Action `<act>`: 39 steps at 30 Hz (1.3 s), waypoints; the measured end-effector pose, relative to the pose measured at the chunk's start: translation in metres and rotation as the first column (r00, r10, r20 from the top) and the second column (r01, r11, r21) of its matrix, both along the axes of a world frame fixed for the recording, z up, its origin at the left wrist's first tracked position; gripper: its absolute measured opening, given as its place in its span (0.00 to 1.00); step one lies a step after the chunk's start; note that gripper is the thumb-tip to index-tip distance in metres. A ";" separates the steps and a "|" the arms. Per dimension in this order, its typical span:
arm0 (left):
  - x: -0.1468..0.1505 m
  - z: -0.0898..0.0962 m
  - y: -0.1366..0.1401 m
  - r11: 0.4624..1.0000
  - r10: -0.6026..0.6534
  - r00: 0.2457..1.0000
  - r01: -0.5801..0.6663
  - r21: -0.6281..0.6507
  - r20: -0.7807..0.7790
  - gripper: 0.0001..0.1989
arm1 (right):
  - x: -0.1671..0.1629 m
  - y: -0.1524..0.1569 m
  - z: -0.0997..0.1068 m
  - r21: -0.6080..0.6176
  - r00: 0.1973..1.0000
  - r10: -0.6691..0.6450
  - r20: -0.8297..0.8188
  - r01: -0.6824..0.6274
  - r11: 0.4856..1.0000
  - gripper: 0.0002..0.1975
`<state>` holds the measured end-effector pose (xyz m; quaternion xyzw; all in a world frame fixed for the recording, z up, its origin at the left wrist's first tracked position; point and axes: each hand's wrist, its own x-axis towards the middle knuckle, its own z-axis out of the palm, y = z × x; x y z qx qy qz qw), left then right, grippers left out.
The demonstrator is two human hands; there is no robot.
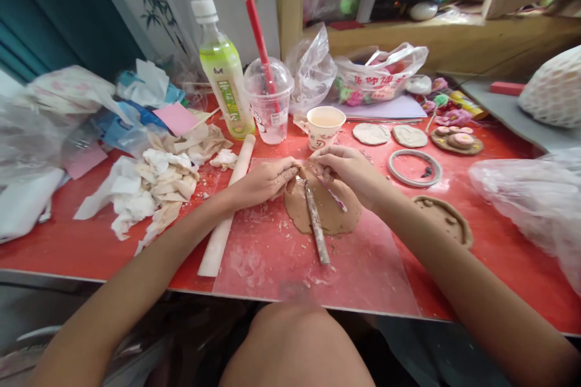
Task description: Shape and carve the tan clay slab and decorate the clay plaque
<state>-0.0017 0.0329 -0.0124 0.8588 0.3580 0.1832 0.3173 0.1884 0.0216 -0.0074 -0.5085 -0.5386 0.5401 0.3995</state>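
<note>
My left hand (282, 176) is closed at the far edge of a flat, rounded brown clay slab (342, 221), its fingertips pinching a small bit of brown clay (299, 173). Close to it on the right, my right hand (339, 168) has thumb and fingers pressed together; what they grip is hidden. A thin pink-and-purple stick (334, 195) slants from beneath those fingers across the slab; I cannot tell whether it is held. Between the hands and the near edge, a clay-smeared flat tool (316, 224) lies over the slab, on a clear plastic sheet (272, 260).
A pale rolling pin (227, 211) lies left of the sheet, beside crumpled tissues (157, 178). Behind stand a green drink bottle (227, 81), a lidded cup (269, 106) and a paper cup (325, 124). To the right are a ring (414, 167) and a clay dish (447, 217).
</note>
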 end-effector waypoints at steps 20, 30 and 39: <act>-0.001 -0.002 0.003 0.992 -0.114 0.993 0.114 0.055 0.006 0.08 | -0.002 -0.001 0.002 -0.035 1.000 0.005 0.004 -0.005 0.999 0.06; -0.003 0.003 0.000 0.991 -0.134 0.991 0.134 -0.009 -0.029 0.22 | -0.001 0.000 -0.001 -0.023 1.000 0.008 0.008 -0.007 1.000 0.06; -0.003 0.001 -0.001 0.995 -0.092 0.996 0.092 0.045 -0.001 0.19 | -0.002 -0.001 -0.002 -0.036 1.000 0.009 0.022 -0.008 0.999 0.06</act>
